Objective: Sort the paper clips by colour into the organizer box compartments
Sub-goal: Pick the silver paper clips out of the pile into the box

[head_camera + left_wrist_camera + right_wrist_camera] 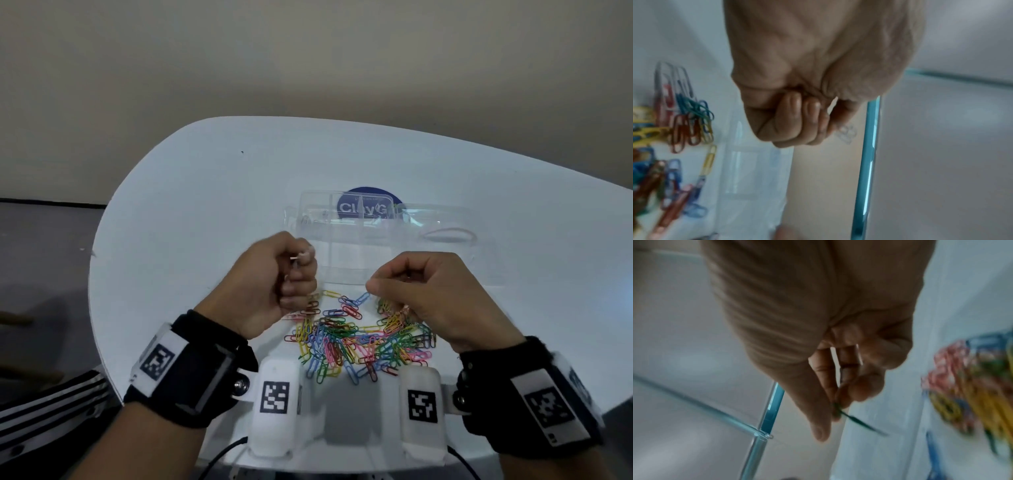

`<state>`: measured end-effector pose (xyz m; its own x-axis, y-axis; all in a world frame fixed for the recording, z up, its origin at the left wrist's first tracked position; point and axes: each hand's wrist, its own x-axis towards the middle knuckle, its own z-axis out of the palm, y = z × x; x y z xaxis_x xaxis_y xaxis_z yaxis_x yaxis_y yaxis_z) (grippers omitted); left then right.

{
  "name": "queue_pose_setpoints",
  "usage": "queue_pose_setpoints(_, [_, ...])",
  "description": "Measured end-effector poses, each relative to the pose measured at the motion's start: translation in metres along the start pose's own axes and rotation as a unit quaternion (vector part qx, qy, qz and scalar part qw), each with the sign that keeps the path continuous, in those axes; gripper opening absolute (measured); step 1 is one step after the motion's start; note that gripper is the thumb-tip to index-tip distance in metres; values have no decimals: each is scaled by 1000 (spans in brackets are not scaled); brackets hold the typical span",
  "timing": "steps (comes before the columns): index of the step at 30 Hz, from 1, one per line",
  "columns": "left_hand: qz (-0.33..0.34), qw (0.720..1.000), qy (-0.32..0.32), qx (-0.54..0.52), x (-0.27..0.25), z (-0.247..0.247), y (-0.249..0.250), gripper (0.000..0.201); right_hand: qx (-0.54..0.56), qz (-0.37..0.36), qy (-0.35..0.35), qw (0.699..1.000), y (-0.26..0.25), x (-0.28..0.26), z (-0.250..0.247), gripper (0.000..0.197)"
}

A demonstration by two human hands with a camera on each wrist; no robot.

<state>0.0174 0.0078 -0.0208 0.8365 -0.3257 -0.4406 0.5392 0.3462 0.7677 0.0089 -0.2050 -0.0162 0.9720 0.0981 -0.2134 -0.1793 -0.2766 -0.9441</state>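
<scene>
Above the clip pile (359, 337), left hand (274, 287) pinches white clips (846, 133); right hand (428, 301) pinches a green clip (857, 420).

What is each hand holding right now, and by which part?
Left hand holds white paper clips by one end, the other ends sticking out. Right hand pinches a dark green clip by one end between thumb and fingertips.

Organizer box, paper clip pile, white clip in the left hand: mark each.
organizer box (356, 260), head view, clear front wall.
paper clip pile (359, 339), head view, middle of the heap.
white clip (846, 133), left wrist view, loops past the fingers.
</scene>
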Motion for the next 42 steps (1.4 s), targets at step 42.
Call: queue_pose_setpoints(42, [-48,994,90,-39,-5,-10,-15,36,-32,-56,2,998,-41,-7,56,9])
